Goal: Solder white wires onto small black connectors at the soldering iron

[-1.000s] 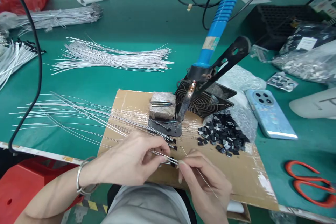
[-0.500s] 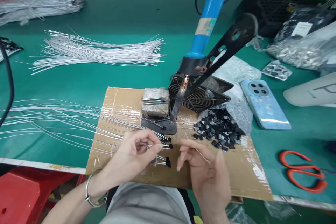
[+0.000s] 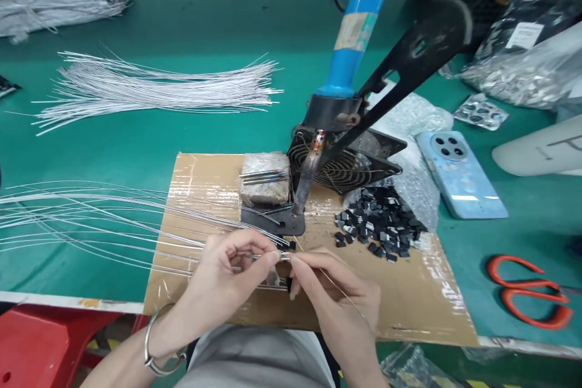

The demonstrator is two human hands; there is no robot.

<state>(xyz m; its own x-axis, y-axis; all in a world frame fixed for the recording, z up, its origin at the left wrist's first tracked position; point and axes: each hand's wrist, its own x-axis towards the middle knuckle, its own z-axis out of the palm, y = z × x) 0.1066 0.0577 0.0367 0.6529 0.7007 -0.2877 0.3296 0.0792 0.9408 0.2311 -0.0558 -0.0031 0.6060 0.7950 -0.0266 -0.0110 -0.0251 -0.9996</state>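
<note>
My left hand (image 3: 240, 270), a metal bangle at its wrist, pinches a thin white wire near its end. My right hand (image 3: 339, 291) meets it, thumb and forefinger closed on the end of that wire; the small end piece is mostly covered by the fingertips. A fine strand of what looks like solder wire (image 3: 344, 294) runs across the right hand's fingers. More white wires (image 3: 195, 209) trail left under my left hand, some with black end pieces (image 3: 291, 245). Just beyond the hands, a blue-handled soldering iron (image 3: 343, 73) points down in a black holder.
A cardboard sheet (image 3: 409, 315) lies beneath the work. Around it are a pile of small black pieces (image 3: 379, 224), a fan (image 3: 345, 173), a wrapped block (image 3: 265, 179), a phone (image 3: 461, 176), red-handled scissors (image 3: 530, 285) and a bundle of white wires (image 3: 168, 88).
My right hand has moved left from its loosely spread position and closed on the wire end at my left fingertips. The view has shifted slightly.
</note>
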